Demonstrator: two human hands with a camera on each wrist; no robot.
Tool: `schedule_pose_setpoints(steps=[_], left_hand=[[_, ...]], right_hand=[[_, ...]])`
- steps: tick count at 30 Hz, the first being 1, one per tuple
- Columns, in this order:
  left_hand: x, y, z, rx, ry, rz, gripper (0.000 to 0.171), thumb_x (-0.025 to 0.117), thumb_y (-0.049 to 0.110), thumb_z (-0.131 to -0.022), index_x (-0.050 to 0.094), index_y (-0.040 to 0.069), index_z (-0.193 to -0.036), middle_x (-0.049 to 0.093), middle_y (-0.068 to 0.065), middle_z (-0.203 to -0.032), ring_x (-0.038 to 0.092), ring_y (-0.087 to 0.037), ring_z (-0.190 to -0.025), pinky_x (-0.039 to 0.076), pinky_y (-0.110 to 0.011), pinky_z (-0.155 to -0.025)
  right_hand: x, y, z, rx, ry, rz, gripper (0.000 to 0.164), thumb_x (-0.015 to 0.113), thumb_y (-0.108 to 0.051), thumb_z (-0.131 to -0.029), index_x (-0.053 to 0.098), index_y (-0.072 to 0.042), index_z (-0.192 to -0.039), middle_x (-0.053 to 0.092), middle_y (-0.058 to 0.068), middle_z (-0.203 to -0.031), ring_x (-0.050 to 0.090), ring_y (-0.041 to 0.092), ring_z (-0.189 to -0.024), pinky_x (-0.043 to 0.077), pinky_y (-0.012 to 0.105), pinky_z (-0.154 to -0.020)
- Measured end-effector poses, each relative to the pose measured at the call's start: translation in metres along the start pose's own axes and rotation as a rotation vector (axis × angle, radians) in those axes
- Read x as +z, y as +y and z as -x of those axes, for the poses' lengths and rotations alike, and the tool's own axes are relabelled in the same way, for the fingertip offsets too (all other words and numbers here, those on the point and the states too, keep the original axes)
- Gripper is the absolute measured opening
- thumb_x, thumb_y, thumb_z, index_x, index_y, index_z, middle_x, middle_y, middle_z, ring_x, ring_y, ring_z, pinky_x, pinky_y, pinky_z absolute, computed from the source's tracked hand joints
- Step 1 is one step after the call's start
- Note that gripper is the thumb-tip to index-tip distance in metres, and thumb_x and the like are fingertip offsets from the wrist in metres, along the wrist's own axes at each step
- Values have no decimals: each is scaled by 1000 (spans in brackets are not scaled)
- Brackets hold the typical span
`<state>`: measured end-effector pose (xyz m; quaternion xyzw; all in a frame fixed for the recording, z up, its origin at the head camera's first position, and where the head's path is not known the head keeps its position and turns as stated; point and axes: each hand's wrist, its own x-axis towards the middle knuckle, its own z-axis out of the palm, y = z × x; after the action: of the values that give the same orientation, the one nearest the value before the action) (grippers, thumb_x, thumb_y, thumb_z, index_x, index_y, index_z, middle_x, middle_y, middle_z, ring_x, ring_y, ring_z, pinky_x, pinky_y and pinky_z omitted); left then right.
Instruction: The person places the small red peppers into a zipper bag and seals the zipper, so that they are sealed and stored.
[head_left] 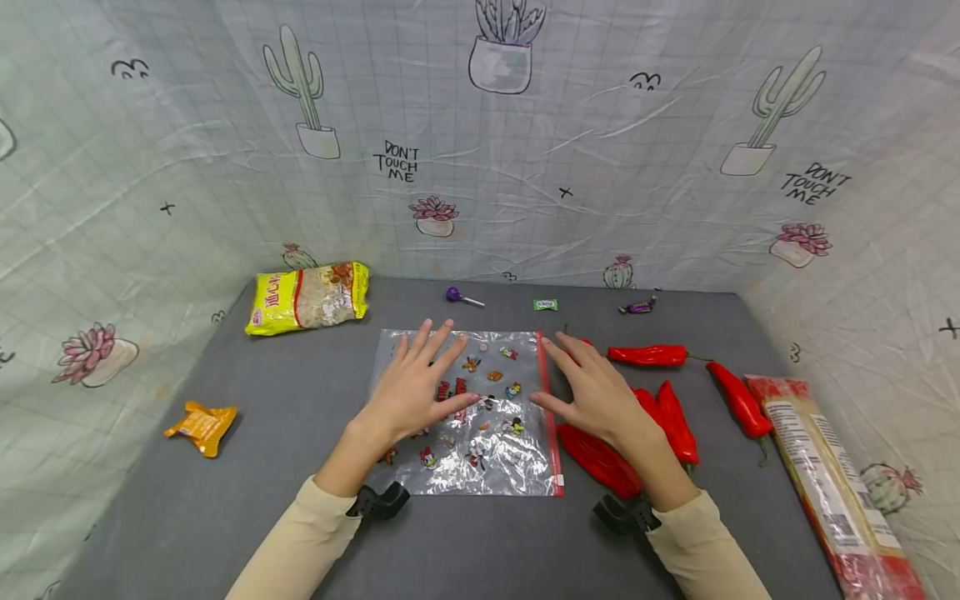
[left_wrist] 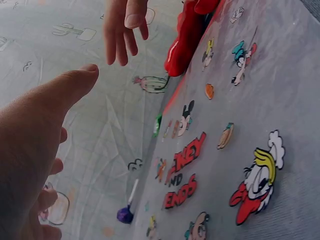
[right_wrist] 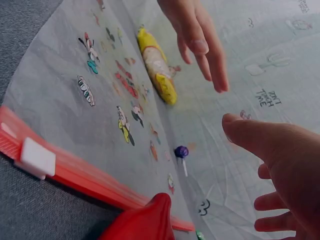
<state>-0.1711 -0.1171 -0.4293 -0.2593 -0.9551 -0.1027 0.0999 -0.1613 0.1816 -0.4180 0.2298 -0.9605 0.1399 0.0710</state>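
A clear zip bag [head_left: 517, 458] printed with cartoon figures lies flat on the grey table, its red zip edge to the right and a white slider [right_wrist: 38, 158] at the near corner. Above the bag's left part, my left hand [head_left: 412, 383] is spread with fingers straight and holds nothing. My right hand [head_left: 592, 387] is spread likewise over the zip edge and the nearby peppers. In both wrist views the hands hover above the bag, thumbs pointing toward each other. Red peppers [head_left: 598, 460] lie right of the bag, partly hidden under the right hand and forearm.
A yellow snack bag [head_left: 307, 298] stands back left, an orange-wrapped item [head_left: 204, 427] left. Along the back lie a purple lollipop [head_left: 454, 294], a green-wrapped candy [head_left: 545, 305] and a purple candy [head_left: 637, 307]. A long noodle-like package [head_left: 832, 483] lies at right. Patterned cloth [head_left: 480, 167] encloses the table.
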Motion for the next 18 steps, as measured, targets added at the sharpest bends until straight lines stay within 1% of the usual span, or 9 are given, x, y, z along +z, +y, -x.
schedule_pose_setpoints(steps=[5, 9, 12, 15, 18], left_hand=[[10, 1, 0, 2, -39, 64, 82, 37, 76, -83, 19, 31, -150, 11, -1, -160, 4, -27, -148, 16, -58, -117], [17, 3, 0, 13, -50, 70, 80, 40, 73, -85, 23, 28, -149, 18, -5, -158, 12, -30, -147, 19, -56, -116], [23, 3, 0, 32, -53, 82, 76, 44, 68, -87, 30, 24, -147, 24, -8, -156, 19, -33, -145, 24, -55, -115], [29, 3, 0, 54, -62, 95, 72, 49, 62, -88, 38, 19, -144, 29, -10, -154, 25, -35, -142, 28, -55, -113], [35, 2, 1, 69, -64, 92, 69, 52, 58, -88, 41, 17, -142, 32, -11, -152, 28, -36, -141, 31, -55, -112]], right_hand=[[6, -2, -3, 3, -49, -38, 78, 56, -61, -84, 34, -19, -146, 36, 7, -149, 40, 28, -132, 42, 50, -105], [13, -3, -4, 19, -72, -54, 75, 59, -56, -85, 34, -21, -146, 42, 8, -143, 44, 28, -128, 44, 50, -103], [16, -3, -3, 40, -86, -79, 73, 62, -51, -85, 34, -20, -145, 46, 10, -139, 46, 29, -126, 45, 50, -102], [19, -2, -2, 54, -102, -101, 71, 63, -46, -85, 36, -17, -144, 50, 13, -136, 49, 29, -123, 47, 50, -99], [22, -1, -1, 58, -104, -108, 70, 64, -43, -85, 38, -14, -143, 52, 15, -133, 52, 29, -121, 49, 48, -98]])
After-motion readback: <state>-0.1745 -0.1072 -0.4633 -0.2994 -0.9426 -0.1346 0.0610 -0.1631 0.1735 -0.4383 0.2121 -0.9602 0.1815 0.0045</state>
